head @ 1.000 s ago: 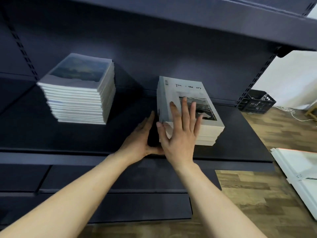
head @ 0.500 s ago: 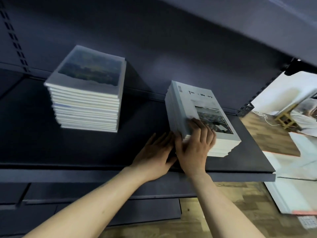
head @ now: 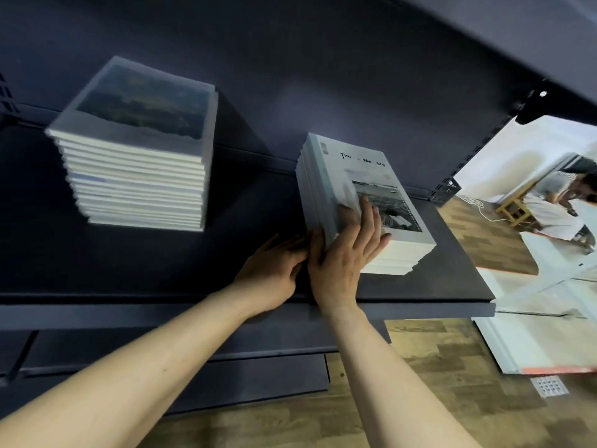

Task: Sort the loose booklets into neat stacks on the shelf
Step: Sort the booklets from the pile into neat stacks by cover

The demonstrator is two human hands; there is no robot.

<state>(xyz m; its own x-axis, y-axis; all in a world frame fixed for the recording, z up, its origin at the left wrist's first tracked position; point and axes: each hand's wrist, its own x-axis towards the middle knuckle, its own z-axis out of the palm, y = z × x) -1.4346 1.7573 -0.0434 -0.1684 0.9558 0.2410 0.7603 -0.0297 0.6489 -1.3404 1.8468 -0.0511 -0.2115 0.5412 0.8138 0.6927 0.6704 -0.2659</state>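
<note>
Two stacks of booklets stand on the dark shelf (head: 161, 273). The taller stack (head: 135, 176) at the left has a landscape picture on its top cover. The shorter white stack (head: 361, 176) at the right shows dark lettering and a black-and-white photo. My right hand (head: 345, 253) lies on that stack's near left corner, fingers spread flat over the top cover and thumb against the side. My left hand (head: 274, 266) rests on the shelf just left of the stack, fingers bent toward its lower left edge, which it partly hides.
Another shelf board (head: 484, 33) hangs overhead. A lower shelf (head: 193, 373) sits below the front edge. To the right, white boards (head: 529, 344) lie on the wooden floor (head: 436, 383), and a person (head: 562, 202) sits in the background.
My view has swung up and left, so both stacks appear larger. My right hand slid from flat across the cover to the stack's near left corner; my left hand stays beside it.
</note>
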